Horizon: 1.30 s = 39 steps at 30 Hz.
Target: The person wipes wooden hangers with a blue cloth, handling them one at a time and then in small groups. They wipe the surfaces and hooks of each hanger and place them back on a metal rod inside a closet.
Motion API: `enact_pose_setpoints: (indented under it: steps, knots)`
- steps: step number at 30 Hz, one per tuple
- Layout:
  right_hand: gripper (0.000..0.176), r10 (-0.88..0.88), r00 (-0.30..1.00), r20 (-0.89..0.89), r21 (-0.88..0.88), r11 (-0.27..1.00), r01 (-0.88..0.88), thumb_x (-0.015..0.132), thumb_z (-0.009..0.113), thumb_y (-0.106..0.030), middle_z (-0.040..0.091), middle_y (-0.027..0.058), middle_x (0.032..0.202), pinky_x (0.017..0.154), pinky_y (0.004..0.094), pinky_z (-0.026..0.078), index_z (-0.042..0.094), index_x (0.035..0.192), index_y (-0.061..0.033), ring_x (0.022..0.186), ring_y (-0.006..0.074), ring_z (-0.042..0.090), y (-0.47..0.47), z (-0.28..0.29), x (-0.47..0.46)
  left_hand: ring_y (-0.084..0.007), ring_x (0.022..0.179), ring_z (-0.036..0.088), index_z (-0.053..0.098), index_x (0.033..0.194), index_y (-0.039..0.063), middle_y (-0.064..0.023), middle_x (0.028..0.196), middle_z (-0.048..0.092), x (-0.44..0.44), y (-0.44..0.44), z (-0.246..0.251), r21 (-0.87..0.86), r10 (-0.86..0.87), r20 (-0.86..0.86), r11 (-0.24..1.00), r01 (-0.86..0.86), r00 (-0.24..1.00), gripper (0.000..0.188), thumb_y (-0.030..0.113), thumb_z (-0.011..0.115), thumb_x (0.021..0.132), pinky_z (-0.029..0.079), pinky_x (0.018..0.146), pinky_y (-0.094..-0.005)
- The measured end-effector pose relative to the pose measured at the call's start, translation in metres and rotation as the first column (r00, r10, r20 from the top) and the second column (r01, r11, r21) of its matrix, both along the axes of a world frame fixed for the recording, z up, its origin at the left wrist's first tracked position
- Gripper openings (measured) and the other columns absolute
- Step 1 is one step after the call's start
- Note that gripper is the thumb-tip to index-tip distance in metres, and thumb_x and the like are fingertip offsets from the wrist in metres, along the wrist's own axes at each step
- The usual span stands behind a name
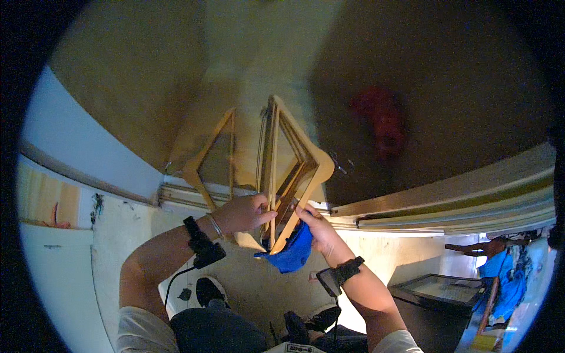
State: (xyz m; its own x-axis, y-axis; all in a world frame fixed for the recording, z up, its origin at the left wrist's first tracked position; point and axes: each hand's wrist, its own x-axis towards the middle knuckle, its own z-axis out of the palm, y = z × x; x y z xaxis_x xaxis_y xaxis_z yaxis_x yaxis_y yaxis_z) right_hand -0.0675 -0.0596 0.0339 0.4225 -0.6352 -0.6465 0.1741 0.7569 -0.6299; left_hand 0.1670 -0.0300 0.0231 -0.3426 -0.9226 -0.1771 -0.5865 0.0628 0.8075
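Observation:
Several pale wooden clothes hangers (pixel 324 165) are bunched together in front of me, their bars pointing away and their hooks out to the sides. My right hand (pixel 320 227) grips the bunch near its close end, thumb on top of the wood. My left hand (pixel 247 214) pinches the hanger bars from the other side. A separate wooden hanger (pixel 194 174) stands out to the left and passes behind my left hand and wrist. A blue fabric item (pixel 291 253) hangs under the near end of the bunch, beside my right hand; its upper part is hidden.
Sliding-door tracks (pixel 185 196) cross the floor beyond my hands, with a dark recess past them. A blurred red object (pixel 384 123) is in that recess. At right are a dark case (pixel 441 291) and blue cloth (pixel 507 278). A white cabinet (pixel 57 273) stands left.

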Motion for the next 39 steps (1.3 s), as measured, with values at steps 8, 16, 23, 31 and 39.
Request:
enact_pose_setpoints:
  steps: [8,16,23,31,39]
  knots:
    - [0.035,0.035,0.918,-0.395,-0.199,0.972,-0.123,0.089,0.072,-0.027,0.071,0.0096,0.096,0.075,0.0287,0.054,0.065,0.106,0.0028,0.083,0.0177,0.068,-0.014,-0.024,0.015,-0.0327,0.065,0.067,0.066,0.085,0.001,-0.0174,0.070,0.066,-0.014,0.022,-0.028,-0.017,0.190,-0.062,0.981,-0.192,0.980,0.039,0.040,0.065,0.087,0.052,0.058,-0.0413]
    - [0.045,0.337,0.219,-0.916,-0.087,0.365,-0.927,0.088,0.063,-0.046,0.069,0.0207,0.104,0.088,0.0404,0.051,0.068,0.110,-0.0070,0.100,0.0359,0.065,-0.013,0.009,0.014,-0.0379,0.068,0.066,0.067,0.078,0.002,-0.0196,0.072,0.065,-0.027,0.019,-0.057,-0.031,0.218,0.071,0.976,-0.217,0.973,0.034,0.033,0.057,0.088,0.053,0.063,-0.0466]
    - [0.042,0.092,0.324,-0.942,-0.266,0.385,-0.883,0.087,0.068,-0.041,0.068,0.0148,0.084,0.073,0.0344,0.051,0.067,0.103,-0.0016,0.077,0.0253,0.065,-0.011,0.045,0.027,-0.0383,0.067,0.065,0.064,0.074,0.002,-0.0188,0.069,0.064,-0.020,0.020,-0.047,-0.060,0.336,-0.016,0.940,-0.337,0.942,0.040,0.038,0.058,0.089,0.052,0.061,-0.0476]
    - [0.038,0.110,0.728,-0.676,-0.563,0.560,-0.608,0.081,0.073,-0.014,0.060,0.0054,0.087,0.071,0.0274,0.049,0.054,0.111,0.0003,0.080,0.0127,0.058,-0.002,0.055,0.076,-0.0389,0.068,0.059,0.049,0.095,-0.002,-0.0164,0.074,0.059,0.044,0.072,-0.079,-0.381,0.858,-0.196,0.379,-0.843,0.474,0.038,0.025,0.072,0.084,0.049,0.062,-0.0446]
    - [0.015,-0.030,0.677,-0.736,-0.643,0.344,-0.684,0.087,0.065,-0.007,0.060,0.0079,0.101,0.083,0.0284,0.048,0.063,0.101,-0.0017,0.093,0.0174,0.058,-0.012,0.064,0.081,-0.0332,0.071,0.065,0.054,0.100,-0.003,-0.0174,0.077,0.065,0.039,0.106,-0.108,0.246,0.788,-0.102,0.612,-0.752,0.607,0.041,0.035,0.065,0.088,0.051,0.062,-0.0407]
